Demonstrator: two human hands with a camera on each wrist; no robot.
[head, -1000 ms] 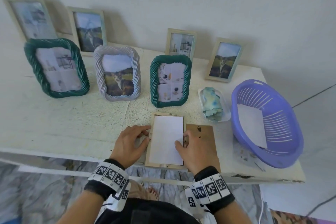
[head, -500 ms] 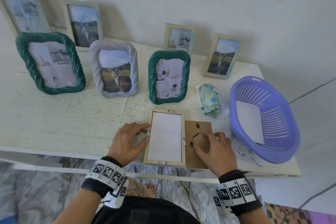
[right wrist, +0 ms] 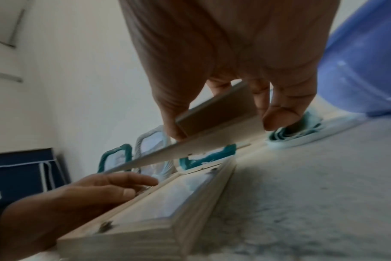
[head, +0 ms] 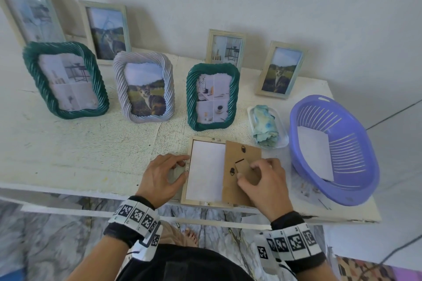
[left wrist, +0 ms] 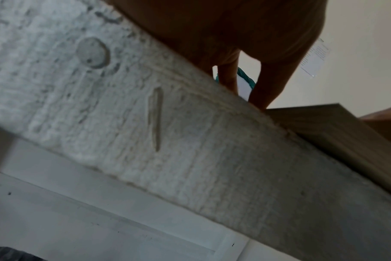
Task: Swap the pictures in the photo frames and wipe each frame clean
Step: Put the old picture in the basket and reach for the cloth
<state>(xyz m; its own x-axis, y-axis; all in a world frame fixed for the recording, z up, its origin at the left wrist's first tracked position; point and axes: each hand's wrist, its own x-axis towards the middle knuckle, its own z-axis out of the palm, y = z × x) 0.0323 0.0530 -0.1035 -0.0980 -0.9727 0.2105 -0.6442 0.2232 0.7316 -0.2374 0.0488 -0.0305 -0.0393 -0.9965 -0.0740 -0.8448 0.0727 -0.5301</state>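
Wooden frame point(head: 185, 186) lay face down at near edge of worktop point(head: 91, 150), white picture back point(head: 205, 171) showing inside. Left hand point(head: 159, 178) steadied frame's left rail, fingers point(head: 177, 159) loosely bent, touching it. Right hand point(head: 262, 180) pinched stand flap of brown backing board point(head: 246, 155), board tilted, partly over frame's right side. Cloth point(head: 265, 125) in clear tray beside purple basket point(head: 356, 166).

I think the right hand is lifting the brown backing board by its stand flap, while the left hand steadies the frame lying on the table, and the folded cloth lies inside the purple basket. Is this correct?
Not quite. The folded cloth lies in a small clear tray beside the purple basket, not inside it; the head view shows this. The rest holds: the right hand lifts the backing board by its flap, and the left hand steadies the frame.
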